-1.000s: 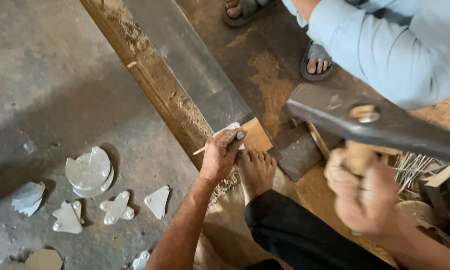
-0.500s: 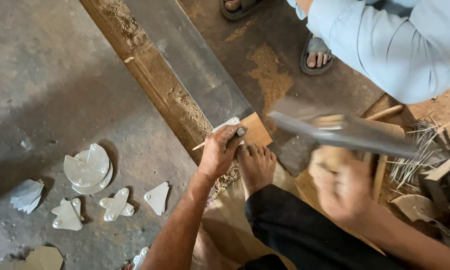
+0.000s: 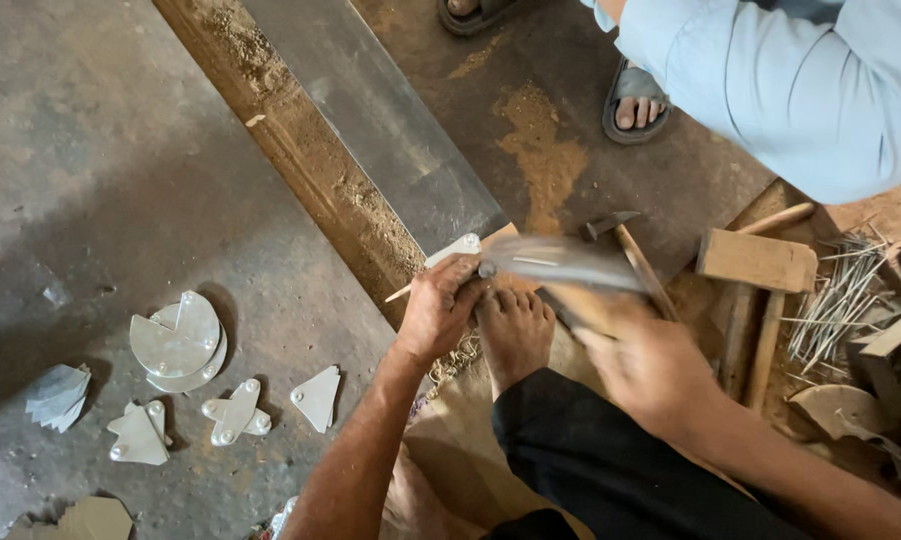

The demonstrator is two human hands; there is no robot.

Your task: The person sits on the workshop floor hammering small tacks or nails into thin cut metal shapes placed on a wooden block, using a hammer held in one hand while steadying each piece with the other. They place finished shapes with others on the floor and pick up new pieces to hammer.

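Left hand [image 3: 438,312]: fingers curled shut on a small pale metal piece [image 3: 457,248], pinning it against a wooden block [image 3: 500,240] beside the bare foot [image 3: 515,330].
Right hand [image 3: 650,365]: fingers wrapped around the handle of a hammer [image 3: 560,262]; its blurred grey head lies just over the metal piece, next to the left hand's fingertips.
Second hammer [image 3: 625,240]: one, lying on the ground past the blurred head.
Metal cut-outs [image 3: 235,410]: about six loose shapes on the grey floor to the left, plus a stack of round discs [image 3: 177,343]; the number of discs cannot be told.
Nails [image 3: 838,300]: a loose heap at right, too many to count.
Wood offcut [image 3: 756,260]: one flat block near the nails.
Other person [image 3: 790,90]: light blue clothing, two sandalled feet at top.
Containers: cannot tell.
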